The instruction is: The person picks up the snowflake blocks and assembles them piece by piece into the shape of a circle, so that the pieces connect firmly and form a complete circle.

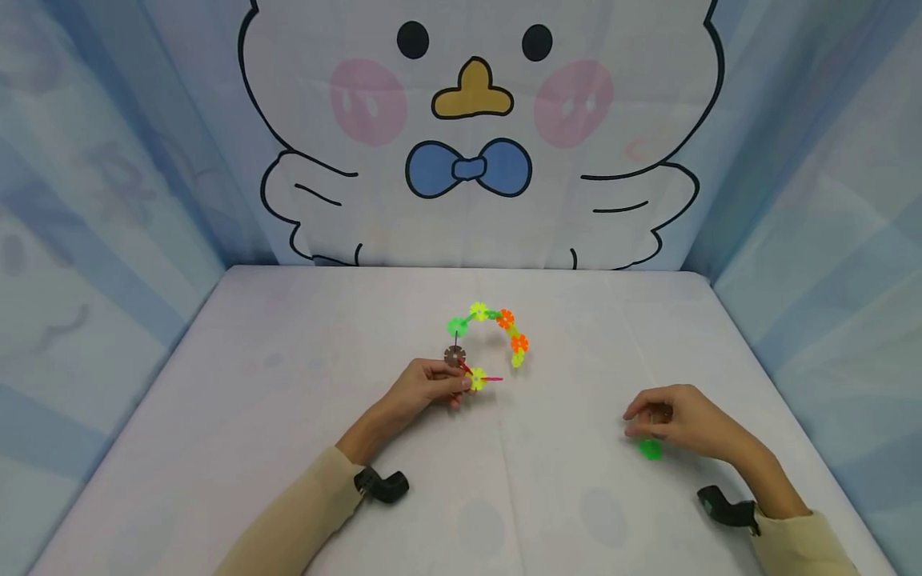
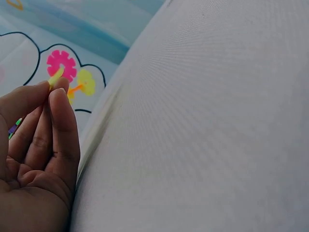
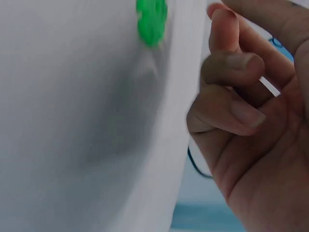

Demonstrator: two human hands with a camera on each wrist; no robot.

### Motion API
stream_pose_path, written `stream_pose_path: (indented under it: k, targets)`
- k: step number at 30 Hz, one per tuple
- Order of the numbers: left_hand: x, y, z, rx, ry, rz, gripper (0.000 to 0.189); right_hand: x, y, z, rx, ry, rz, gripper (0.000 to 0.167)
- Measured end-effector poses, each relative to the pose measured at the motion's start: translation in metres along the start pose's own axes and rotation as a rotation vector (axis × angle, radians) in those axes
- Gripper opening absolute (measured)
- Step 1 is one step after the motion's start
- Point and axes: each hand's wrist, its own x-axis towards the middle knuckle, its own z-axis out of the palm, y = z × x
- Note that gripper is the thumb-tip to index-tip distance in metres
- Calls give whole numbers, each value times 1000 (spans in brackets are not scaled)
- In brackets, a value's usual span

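A curved chain of flower-shaped plastic discs, green, yellow, orange and brown, stands over the middle of the table. My left hand (image 1: pixel 421 390) pinches it by a yellow disc (image 1: pixel 478 379) at its near end, beside a pink disc (image 1: pixel 493 378) seen edge-on. In the left wrist view, the thumb and forefinger hold a yellow edge, with the pink disc (image 2: pixel 61 65) just beyond. On the right, my right hand (image 1: pixel 684 420) hovers by a loose green disc (image 1: pixel 651 450) with loosely bent fingers. The right wrist view shows the green disc (image 3: pixel 152 19) apart from the fingers, which hold nothing visible.
A white cloth-covered table (image 1: pixel 302 320) lies under both hands. Behind it hangs a backdrop (image 1: pixel 468 232) with a cartoon bird, and blue curtains (image 1: pixel 828 240) flank both sides. Black wrist devices (image 1: pixel 382 485) sit by the sleeves.
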Motion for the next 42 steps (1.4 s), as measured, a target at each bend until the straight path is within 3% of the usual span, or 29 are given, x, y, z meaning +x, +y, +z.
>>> stream_pose_path:
  k: [6, 16, 22, 28, 36, 42]
  targets:
    - [-1, -1, 0, -3, -2, 1, 28, -20, 19, -6, 72, -116, 14, 24]
    - [-1, 0, 0, -2, 6, 1, 28, -23, 23, -2, 58, -80, 34, 30]
    - [0, -1, 0, -3, -2, -1, 28, -18, 14, -3, 141, -121, 19, 27]
    - [0, 0, 0, -4, -3, -2, 28, 9, -6, 9, 331, -127, 7, 24]
    - [0, 0, -1, -11, -15, 18, 26, 69, -45, 51, 460, -19, 11, 25]
    - [-1, -1, -1, -9, -17, 17, 25, 98, -67, 68, 571, 49, 26, 22]
